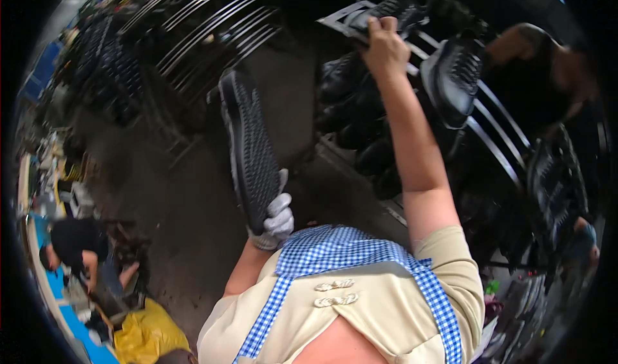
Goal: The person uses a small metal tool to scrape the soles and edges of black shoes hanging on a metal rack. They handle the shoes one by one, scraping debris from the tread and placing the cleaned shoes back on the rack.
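Observation:
My left hand [279,217], in a pale grey glove, is closed round one end of a black shoe [252,155]. The shoe stands nearly upright in front of my waist, its studded sole turned toward me. Stretched far ahead, my bare right hand [388,47] closes its fingers on a dark lace-up shoe [391,9] with a grey toe, at the top of a metal rack. My fingertips hide part of that shoe. Right of my forearm, another black lace-up shoe [454,81] with a greyish toe rests on the rack bars.
The rack's metal bars [492,146] run along the right, with dark shoes [351,100] below them. Another barred rack [215,23] stands far left. A person in black [80,245] sits by a blue-topped bench at left, near a yellow sack [151,335]. Someone's arm shows at far right.

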A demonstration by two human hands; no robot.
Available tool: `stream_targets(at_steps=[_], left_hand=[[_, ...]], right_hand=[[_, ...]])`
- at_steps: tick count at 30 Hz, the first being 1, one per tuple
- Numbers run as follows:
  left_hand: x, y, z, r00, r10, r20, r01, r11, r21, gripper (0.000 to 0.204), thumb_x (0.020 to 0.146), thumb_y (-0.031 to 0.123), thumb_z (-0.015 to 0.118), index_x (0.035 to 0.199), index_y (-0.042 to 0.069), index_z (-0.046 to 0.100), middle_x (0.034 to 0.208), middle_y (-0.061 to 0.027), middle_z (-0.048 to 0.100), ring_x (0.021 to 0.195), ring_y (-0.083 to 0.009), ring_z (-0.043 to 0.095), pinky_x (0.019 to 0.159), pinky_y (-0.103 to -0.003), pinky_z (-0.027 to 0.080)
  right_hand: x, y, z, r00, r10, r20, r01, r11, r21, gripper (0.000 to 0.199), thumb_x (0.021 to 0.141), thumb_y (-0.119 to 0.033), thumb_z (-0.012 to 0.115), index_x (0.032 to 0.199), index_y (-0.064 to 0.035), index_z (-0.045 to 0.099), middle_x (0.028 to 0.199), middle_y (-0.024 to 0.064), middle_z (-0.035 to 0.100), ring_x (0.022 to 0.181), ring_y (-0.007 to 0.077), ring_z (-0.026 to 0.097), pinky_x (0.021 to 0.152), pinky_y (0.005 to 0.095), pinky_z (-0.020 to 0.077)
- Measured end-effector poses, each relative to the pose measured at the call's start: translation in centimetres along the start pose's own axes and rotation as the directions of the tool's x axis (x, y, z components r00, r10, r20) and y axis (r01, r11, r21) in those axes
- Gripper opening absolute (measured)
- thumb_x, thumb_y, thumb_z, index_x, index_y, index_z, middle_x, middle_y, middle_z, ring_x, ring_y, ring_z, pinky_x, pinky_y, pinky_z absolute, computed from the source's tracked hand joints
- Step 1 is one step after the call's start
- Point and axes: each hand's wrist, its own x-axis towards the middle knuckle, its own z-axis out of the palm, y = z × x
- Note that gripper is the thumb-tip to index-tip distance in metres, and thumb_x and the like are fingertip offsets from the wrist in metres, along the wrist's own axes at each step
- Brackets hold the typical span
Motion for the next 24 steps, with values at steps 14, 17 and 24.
stream_targets(at_steps=[14,17,24], left_hand=[[3.7,5.4,-3.8,0.983,-0.009,-0.184,0.026,0.996,0.089,0.075,0.094,0.042,0.063,0.155,0.013,0.029,0.097,-0.009,0.055,0.075,-0.0202,0.063,0.054,-0.03,0.046],[4.3,6.1,-3.8,0.978,0.007,-0.208,0.024,0.989,0.148,0.074,0.095,0.043,0.061,0.154,0.012,0.03,0.095,-0.0083,0.055,0.075,-0.0199,0.063,0.054,-0.03,0.046],[5.3,6.8,-4.0,0.957,0.019,-0.289,0.017,0.992,0.122,0.07,0.096,0.04,0.059,0.154,0.012,0.031,0.094,-0.0085,0.053,0.071,-0.0188,0.059,0.054,-0.03,0.045]], right_hand=[[-6.0,-2.3,-8.5,0.681,0.73,0.054,-0.172,0.088,0.981,0.031,0.087,-0.008,0.075,0.113,-0.0014,0.061,0.111,0.0047,0.061,0.075,0.0092,0.059,0.056,0.0225,0.0499],[-7.7,-2.1,-9.1,0.582,0.788,0.2,-0.144,-0.142,0.979,0.028,0.091,-0.012,0.071,0.116,-0.0052,0.062,0.102,0.0026,0.066,0.078,0.0073,0.061,0.051,0.0202,0.0477],[-4.1,-2.0,-7.3,0.893,0.088,-0.442,0.079,0.935,0.347,0.068,0.061,-0.011,0.086,0.124,-0.0048,0.061,0.115,0.014,0.056,0.098,0.0303,0.06,0.081,0.04,0.0521]])
